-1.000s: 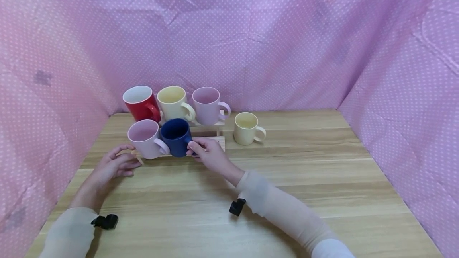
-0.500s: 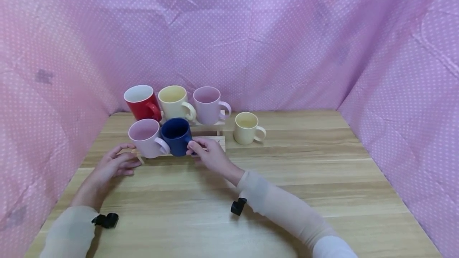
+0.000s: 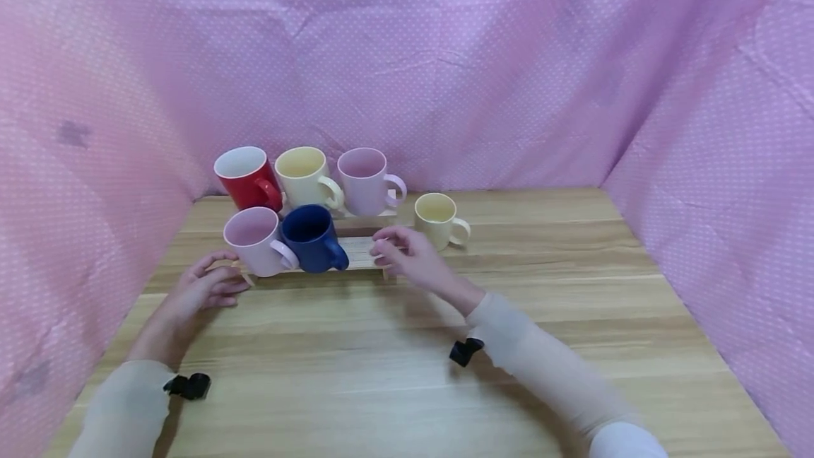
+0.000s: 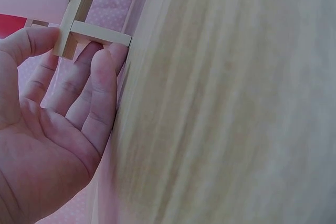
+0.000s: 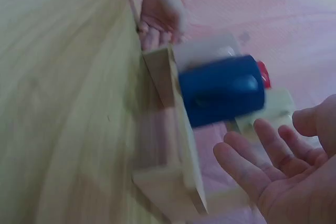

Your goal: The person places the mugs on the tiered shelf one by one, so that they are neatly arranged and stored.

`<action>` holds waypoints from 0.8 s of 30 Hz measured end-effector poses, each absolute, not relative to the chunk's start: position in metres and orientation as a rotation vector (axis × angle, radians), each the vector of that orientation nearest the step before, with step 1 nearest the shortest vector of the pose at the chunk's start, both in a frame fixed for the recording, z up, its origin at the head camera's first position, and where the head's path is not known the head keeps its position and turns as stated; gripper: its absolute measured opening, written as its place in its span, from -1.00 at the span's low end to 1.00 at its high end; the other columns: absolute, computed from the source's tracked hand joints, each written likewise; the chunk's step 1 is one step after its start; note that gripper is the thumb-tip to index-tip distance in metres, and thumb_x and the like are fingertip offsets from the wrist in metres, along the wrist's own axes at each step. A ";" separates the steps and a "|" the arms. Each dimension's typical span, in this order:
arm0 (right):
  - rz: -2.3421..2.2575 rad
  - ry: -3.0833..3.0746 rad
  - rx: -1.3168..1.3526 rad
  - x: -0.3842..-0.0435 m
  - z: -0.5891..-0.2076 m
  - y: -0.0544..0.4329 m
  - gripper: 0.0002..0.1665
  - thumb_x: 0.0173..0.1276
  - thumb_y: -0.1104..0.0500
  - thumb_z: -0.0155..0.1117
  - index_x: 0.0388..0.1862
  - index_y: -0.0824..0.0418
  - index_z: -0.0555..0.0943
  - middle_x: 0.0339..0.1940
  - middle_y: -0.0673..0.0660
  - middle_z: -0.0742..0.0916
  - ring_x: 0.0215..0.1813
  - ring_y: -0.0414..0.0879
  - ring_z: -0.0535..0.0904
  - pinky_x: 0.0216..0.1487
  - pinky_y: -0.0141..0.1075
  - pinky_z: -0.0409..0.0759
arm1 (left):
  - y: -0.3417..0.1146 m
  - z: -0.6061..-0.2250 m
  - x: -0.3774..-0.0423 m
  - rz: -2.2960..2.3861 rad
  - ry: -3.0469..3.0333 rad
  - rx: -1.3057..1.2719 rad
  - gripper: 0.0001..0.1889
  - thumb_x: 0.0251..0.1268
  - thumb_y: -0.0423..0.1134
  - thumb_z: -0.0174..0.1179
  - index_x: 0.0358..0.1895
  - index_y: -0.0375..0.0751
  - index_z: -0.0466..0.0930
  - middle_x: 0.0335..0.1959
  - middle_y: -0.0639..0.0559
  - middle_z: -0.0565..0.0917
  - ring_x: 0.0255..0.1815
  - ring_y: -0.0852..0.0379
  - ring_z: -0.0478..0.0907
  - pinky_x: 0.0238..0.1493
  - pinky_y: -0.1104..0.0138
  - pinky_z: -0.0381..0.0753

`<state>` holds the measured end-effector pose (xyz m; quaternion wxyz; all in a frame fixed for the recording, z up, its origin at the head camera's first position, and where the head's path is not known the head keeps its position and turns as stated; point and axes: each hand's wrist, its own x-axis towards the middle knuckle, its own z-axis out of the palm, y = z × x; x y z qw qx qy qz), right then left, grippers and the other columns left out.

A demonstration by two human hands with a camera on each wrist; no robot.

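Note:
In the head view, my left hand [image 3: 202, 287] is at the left end of a two-tier wooden rack [image 3: 359, 253]. The left wrist view shows its fingers curled about the rack's end, thumb on the board [image 4: 65, 40] and fingertips against the leg [image 4: 100, 33]. On the lower tier a pink mug [image 3: 253, 242] sits beside a dark blue mug [image 3: 308, 240], whose handle points right. My right hand [image 3: 416, 260] hovers near the lower tier's right end, fingers loosely bent and holding nothing. From the right wrist, the blue mug [image 5: 223, 90] appears apart from the fingers.
The upper tier carries a red mug [image 3: 248, 182], a yellow mug [image 3: 302, 179] and a pink mug [image 3: 362, 182]. A smaller yellow mug [image 3: 435, 221] stands on the wooden table [image 3: 509, 267], right of the rack. Pink dotted cloth [image 3: 407, 76] hangs behind and at both sides.
My right hand has let go of the blue mug's handle and moved right. The blue mug stays on the lower tier. My left hand keeps its place at the rack's end.

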<state>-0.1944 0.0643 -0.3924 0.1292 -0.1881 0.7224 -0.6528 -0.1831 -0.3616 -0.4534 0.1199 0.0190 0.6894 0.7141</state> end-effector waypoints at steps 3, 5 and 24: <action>-1.913 2.182 -0.581 -0.199 -0.385 0.090 -0.64 0.61 0.20 0.12 0.19 0.45 0.51 -0.01 0.43 0.69 0.07 0.34 0.66 0.01 -0.01 0.71 | -0.365 -0.453 -0.181 2.103 2.009 0.050 -0.81 0.60 -0.28 0.08 0.09 0.12 0.51 -0.19 0.11 0.77 -0.12 0.14 0.76 -0.28 0.26 0.76; -1.937 2.226 -0.575 -0.203 -0.382 0.108 -0.63 0.61 0.21 0.12 0.20 0.48 0.50 0.02 0.47 0.67 0.06 0.26 0.66 0.02 -0.07 0.71 | -0.367 -0.453 -0.180 2.114 2.007 0.044 -0.81 0.59 -0.27 0.08 0.09 0.12 0.51 -0.18 0.11 0.78 -0.12 0.13 0.76 -0.28 0.26 0.76; -2.062 2.359 -0.270 -0.218 -0.390 0.209 -0.28 0.61 0.01 0.13 0.58 0.27 0.19 0.54 0.25 0.36 0.52 0.15 0.28 0.45 0.05 0.34 | -0.364 -0.454 -0.184 2.089 2.009 0.077 -0.80 0.61 -0.29 0.04 0.10 0.13 0.50 -0.16 0.15 0.78 -0.13 0.14 0.76 -0.31 0.26 0.76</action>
